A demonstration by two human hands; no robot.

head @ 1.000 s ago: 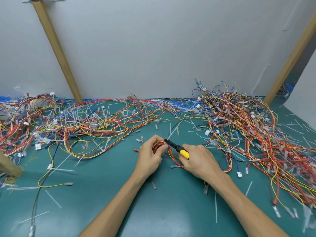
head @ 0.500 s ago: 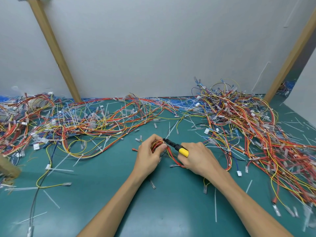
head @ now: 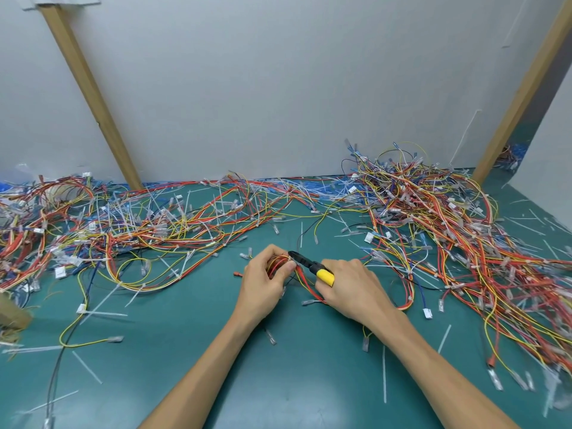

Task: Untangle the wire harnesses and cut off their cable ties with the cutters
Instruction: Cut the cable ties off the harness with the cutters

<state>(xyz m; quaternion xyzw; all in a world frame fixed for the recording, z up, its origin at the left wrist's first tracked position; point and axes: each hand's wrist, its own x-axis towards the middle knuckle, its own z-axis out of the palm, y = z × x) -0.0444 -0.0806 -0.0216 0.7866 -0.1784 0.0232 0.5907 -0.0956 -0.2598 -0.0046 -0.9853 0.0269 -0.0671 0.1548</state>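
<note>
My left hand (head: 266, 281) grips a small coiled bundle of red, orange and yellow wires (head: 277, 264) just above the green mat, thumb pressed on its right side. My right hand (head: 353, 287) holds the cutters (head: 312, 267), which have black jaws and a yellow handle. The jaw tips sit at the top right of the bundle, beside my left thumb. Whether the jaws are around a cable tie is too small to tell. Red wires from the bundle trail under my right hand.
A large tangled heap of harnesses (head: 448, 230) fills the right side of the green mat (head: 192, 351). Another spread of wires (head: 102, 230) covers the left and back. Cut white cable ties (head: 384, 376) and loose connectors lie scattered on the mat. Two wooden posts lean against the white wall.
Both hands have stayed in nearly the same place; the cutters' tips remain at the bundle. Only the head camera has shifted slightly.
</note>
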